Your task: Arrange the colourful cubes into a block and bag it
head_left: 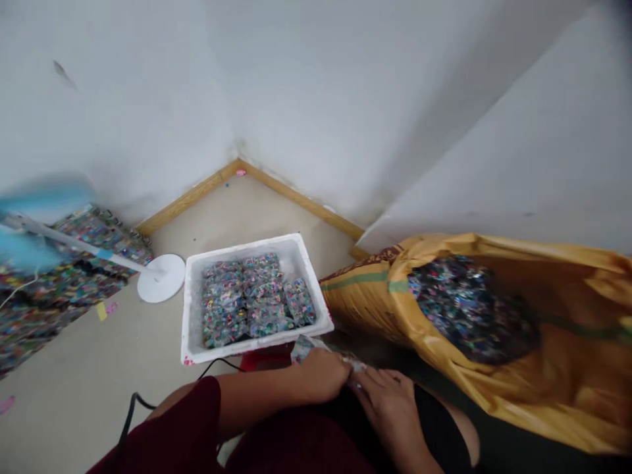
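Leftmost: a heap of colourful packets [64, 276] covers the floor [74, 368] along the wall at the left edge, with a yellow slip [101, 311] just beside it

Upper left: a standing fan [74, 243] leans across the frame, its pale blue blades blurred, its white round base [160, 278] on the floor near the box

Centre: a white foam box [249, 245] sits on a red support [266, 359], and a black cable [133, 408] trails across the floor below it

Box contents: clear packets [257, 296] of multicoloured bits lie side by side, covering most of the box's floor, with bare white foam showing at the edges

Lower centre: the left hand [320, 375], from a maroon sleeve [172, 421], is clenched on a clear packet [309, 346] at the near rim of the box; the right hand [388, 411] is just beside it, its fingers [375, 382] pinching the packet's far end, which is partly hidden

Right: a yellow sack [360, 303] lies open, a large dark mass of multicoloured bits [469, 309] filling its mouth

Amounts: the box shows one layer of packets, and the sack shows plenty more bits
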A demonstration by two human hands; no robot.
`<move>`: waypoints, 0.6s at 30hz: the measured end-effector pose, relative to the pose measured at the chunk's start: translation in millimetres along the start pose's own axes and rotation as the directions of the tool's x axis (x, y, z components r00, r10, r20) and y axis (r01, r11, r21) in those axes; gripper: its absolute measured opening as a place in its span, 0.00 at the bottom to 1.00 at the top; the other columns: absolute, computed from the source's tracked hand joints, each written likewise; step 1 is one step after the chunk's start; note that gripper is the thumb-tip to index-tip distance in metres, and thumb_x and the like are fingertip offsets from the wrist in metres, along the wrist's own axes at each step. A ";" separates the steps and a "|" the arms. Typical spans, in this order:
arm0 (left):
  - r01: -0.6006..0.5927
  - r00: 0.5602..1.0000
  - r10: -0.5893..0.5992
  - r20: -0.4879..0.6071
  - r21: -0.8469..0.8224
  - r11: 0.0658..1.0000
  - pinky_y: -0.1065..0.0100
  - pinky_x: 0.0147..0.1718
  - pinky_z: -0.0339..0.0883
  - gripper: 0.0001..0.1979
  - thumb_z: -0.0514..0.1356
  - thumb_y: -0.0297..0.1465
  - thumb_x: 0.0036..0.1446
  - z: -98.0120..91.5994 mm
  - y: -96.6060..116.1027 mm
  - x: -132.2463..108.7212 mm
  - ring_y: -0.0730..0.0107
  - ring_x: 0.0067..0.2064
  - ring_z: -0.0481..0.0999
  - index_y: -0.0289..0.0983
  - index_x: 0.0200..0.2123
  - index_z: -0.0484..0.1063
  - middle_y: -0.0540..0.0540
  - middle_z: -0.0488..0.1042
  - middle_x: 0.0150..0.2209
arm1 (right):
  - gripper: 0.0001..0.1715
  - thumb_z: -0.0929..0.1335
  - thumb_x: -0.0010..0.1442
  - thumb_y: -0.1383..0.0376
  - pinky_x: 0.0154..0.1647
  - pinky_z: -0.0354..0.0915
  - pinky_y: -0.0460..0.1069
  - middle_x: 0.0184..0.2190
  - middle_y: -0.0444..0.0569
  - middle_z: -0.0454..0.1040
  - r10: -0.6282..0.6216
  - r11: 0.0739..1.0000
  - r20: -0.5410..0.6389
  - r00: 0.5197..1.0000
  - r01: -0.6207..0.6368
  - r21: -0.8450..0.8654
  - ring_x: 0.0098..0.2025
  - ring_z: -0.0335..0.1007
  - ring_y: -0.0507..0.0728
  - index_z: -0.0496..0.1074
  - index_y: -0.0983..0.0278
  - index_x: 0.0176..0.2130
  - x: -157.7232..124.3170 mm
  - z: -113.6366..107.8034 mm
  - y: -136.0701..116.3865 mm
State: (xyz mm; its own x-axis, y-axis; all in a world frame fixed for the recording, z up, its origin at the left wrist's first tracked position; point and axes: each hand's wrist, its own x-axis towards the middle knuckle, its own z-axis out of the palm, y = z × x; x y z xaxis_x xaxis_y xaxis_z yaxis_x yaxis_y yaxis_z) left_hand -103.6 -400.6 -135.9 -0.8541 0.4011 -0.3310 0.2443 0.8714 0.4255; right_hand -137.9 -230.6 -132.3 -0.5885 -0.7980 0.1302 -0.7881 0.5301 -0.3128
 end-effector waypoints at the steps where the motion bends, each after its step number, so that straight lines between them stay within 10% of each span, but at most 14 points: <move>1: -0.010 1.000 0.010 0.001 0.009 1.000 0.65 0.28 0.68 0.11 0.52 0.29 0.58 0.5 -0.8 -0.3 0.58 0.35 0.77 0.34 0.41 0.71 0.41 0.76 0.35 | 0.16 0.58 0.68 0.65 0.41 0.49 0.51 0.28 0.44 0.72 0.010 1.000 0.002 1.000 -0.010 -0.011 0.32 0.66 0.52 0.72 0.61 0.33 -2.5 -5.1 -0.8; 12: 0.128 0.984 -0.140 0.114 0.108 0.986 0.63 0.32 0.69 0.13 0.51 0.33 0.60 7.1 -37.0 -37.3 0.57 0.35 0.76 0.39 0.39 0.74 0.40 0.75 0.34 | 0.26 0.56 0.66 0.48 0.35 0.65 0.47 0.32 0.45 0.77 0.363 0.900 -0.087 0.928 -0.324 0.292 0.33 0.74 0.55 0.75 0.59 0.34 -85.8 -8.2 -6.4; 18: 0.214 0.959 -0.230 0.166 0.110 0.971 0.62 0.33 0.69 0.12 0.52 0.30 0.58 15.3 -44.9 -56.6 0.56 0.35 0.76 0.38 0.37 0.76 0.39 0.75 0.33 | 0.27 0.62 0.54 0.41 0.31 0.69 0.42 0.33 0.43 0.78 0.697 0.577 0.144 0.703 -0.668 0.470 0.36 0.76 0.56 0.76 0.57 0.35 -126.2 8.4 12.7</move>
State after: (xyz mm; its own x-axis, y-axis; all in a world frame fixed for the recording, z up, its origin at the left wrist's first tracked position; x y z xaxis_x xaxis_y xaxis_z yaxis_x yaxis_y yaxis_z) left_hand -59.2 -458.1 -149.2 -0.7987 0.2312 -0.5555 0.1051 0.9627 0.2495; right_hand -72.2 -125.6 -160.6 -0.9367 -0.2328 -0.2616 0.0231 0.7043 -0.7096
